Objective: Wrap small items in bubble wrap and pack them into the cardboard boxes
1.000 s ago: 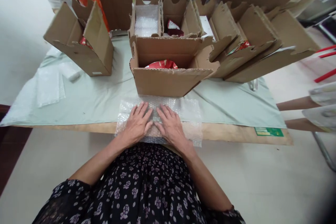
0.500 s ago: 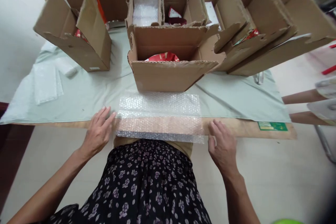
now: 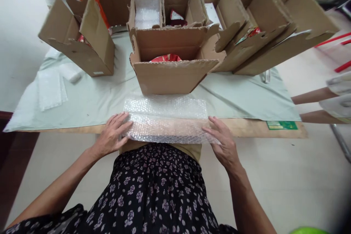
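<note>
At the middle of the table's (image 3: 246, 128) front edge, the left hand (image 3: 111, 135) and right hand (image 3: 223, 143) touch opposite ends of a bubble-wrap sheet (image 3: 167, 127), probably to steady it evenly; its near side overhangs the edge. Fingers lie slightly parted, backs of the hands uppermost, forearms converging from either side; whether the thumbs clamp the sheet from beneath cannot be told. Just behind stands an open cardboard box (image 3: 167, 79) containing a red packet (image 3: 167, 58); further open boxes (image 3: 179, 2) line the rear edge, presumably upright for reaching in. Near the left edge lie flat bubble-wrap pieces (image 3: 50, 89).
</note>
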`<state>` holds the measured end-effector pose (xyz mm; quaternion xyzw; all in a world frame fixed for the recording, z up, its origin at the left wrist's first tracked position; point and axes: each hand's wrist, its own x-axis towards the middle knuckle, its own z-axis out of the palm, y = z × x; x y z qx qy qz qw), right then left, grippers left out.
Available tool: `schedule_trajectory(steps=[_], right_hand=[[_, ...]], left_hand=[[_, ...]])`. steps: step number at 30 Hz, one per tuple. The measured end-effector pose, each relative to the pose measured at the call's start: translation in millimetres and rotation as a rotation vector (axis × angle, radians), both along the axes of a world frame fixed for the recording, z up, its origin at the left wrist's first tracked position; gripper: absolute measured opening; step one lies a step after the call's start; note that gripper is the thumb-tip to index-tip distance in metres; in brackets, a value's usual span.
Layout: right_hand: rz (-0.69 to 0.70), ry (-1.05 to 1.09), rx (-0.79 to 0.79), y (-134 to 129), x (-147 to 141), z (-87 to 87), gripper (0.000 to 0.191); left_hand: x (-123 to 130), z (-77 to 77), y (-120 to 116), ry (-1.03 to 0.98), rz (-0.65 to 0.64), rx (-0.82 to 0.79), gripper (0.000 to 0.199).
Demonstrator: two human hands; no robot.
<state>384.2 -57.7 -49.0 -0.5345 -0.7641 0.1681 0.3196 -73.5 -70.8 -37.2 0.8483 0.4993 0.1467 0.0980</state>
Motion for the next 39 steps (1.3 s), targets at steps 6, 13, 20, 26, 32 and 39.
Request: schedule_trajectory(steps=[6,13,20,26,32,39], right_hand=[[-0.065,0.431,-0.136,2,-9,1.9,0.021],[-0.398,0.423,-0.192,5,-10,0.8,0.027],[-0.501,0.198,-0.182,18,-22,-1.4,0.035],[-0.502,-0.157,-0.095,23,-15,-5.8,0.046],[-0.426,-0.354,-0.085,45,-11,-7.9,0.046],[-0.369,-0.011,-0.193,48,-22,-0.3,0.034]], left_hand=[[3,2.1,10,-0.239,0.095,0.082,0.020],[17,18.3,13,-0.496,0.320,-0.178,0.016],[33,16.1,32,-0.427,0.531,-0.247,0.024],[30,15.7,47,-0.082,0.560,-0.118,0.040],[30,15.4,58,0.115,0.614,-0.225,0.034],[45,16.4,56,-0.085,0.555,-0.231,0.020]])
